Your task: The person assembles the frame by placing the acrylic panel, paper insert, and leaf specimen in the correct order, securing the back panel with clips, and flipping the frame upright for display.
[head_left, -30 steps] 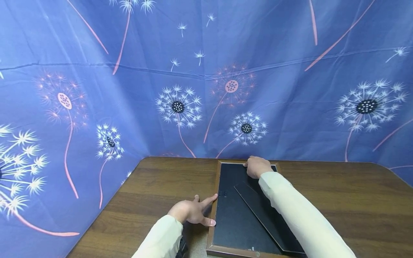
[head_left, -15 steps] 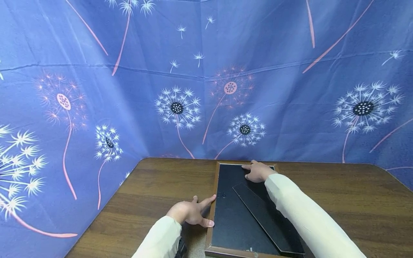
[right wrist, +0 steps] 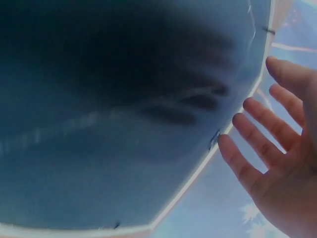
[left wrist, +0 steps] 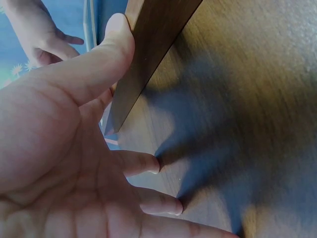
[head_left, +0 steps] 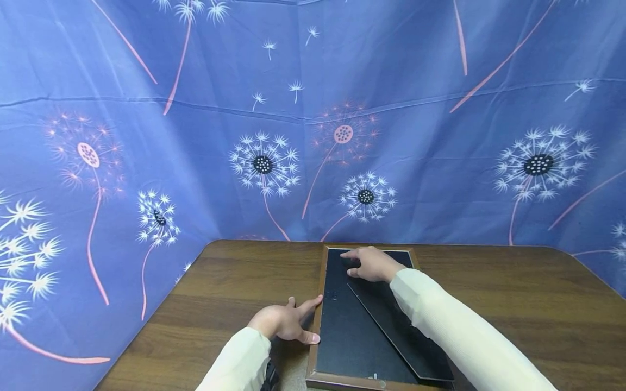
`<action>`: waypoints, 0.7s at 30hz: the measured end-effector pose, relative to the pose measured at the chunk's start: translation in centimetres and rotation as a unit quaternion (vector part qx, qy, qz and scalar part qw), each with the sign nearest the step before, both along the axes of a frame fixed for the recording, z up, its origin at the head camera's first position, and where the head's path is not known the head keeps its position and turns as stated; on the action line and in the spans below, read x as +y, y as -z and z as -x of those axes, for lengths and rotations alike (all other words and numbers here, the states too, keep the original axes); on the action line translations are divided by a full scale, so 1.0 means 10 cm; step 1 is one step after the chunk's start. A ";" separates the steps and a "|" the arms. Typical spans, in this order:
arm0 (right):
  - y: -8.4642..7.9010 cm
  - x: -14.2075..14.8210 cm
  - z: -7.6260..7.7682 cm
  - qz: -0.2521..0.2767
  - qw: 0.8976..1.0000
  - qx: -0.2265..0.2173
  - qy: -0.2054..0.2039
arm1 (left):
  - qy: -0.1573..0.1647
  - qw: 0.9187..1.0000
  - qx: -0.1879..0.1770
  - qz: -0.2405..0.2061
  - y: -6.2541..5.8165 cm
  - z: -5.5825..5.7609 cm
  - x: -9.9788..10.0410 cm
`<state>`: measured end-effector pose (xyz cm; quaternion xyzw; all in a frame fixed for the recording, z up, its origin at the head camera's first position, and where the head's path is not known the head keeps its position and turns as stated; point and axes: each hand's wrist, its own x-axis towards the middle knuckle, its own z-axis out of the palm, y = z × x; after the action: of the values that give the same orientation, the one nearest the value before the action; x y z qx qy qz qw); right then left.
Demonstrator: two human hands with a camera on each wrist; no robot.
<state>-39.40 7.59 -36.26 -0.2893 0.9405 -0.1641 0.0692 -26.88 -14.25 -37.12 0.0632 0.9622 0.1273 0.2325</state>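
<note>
A picture frame lies face down on the table, its brown wooden rim around a black backing board. Slanting across the board is a black easel stand. My left hand is spread at the frame's left side, thumb and index fingertip against the rim. In the left wrist view its other fingertips reach down to the tabletop. My right hand is over the far part of the board, fingers extended leftward and holding nothing. Small dark metal tabs show along the board's edge in the right wrist view.
The brown wooden table extends to both sides of the frame. Behind it hangs a blue cloth with a dandelion print, and it also runs down the left side. The frame's near edge lies close to the bottom of the head view.
My right hand has come off the frame's far edge and shifted left over the board, its curled fingers straightening. My left hand stays at the rim. The head view has turned slightly right.
</note>
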 end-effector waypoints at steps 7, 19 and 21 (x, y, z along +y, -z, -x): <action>0.04 -0.16 -0.10 0.026 0.999 -0.019 0.000 | 0.002 1.000 -0.001 0.004 0.01 0.01 0.00; 0.07 -0.30 -0.14 -0.025 1.000 -0.014 0.006 | 0.003 1.000 -0.004 0.009 0.01 0.02 0.00; 0.06 -0.31 -0.14 -0.041 0.999 -0.010 -0.004 | 0.003 1.000 -0.005 0.008 0.01 0.01 -0.01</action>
<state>-37.96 4.47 -36.89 -0.2883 0.9445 -0.1284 0.0912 -27.02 -14.30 -37.19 0.0637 0.9618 0.1187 0.2382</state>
